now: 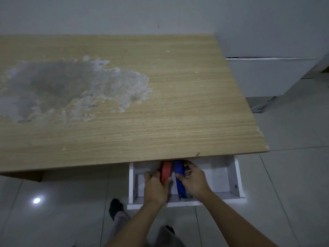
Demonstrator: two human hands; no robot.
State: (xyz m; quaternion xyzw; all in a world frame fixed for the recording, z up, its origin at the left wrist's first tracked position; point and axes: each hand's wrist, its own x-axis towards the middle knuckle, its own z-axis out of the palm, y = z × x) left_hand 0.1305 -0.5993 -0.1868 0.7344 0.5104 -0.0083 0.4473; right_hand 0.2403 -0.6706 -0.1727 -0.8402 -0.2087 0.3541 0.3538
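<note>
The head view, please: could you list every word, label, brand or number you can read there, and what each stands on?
None: no lettering shows on the red object gripped by the left hand, the blue object gripped by the right hand, the white drawer or the wooden tabletop.

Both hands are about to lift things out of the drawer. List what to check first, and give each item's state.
1. Left hand grips the red item: ok.
2. Right hand grips the blue item: ok.
3. Drawer pulled out: ok.
4. Far ends of both items free of the desk top: not ok, both reach under its front edge.
5. Items apart from each other: ok, a gap shows between them.
6. Nothing else caught under the hands: cannot tell.
</note>
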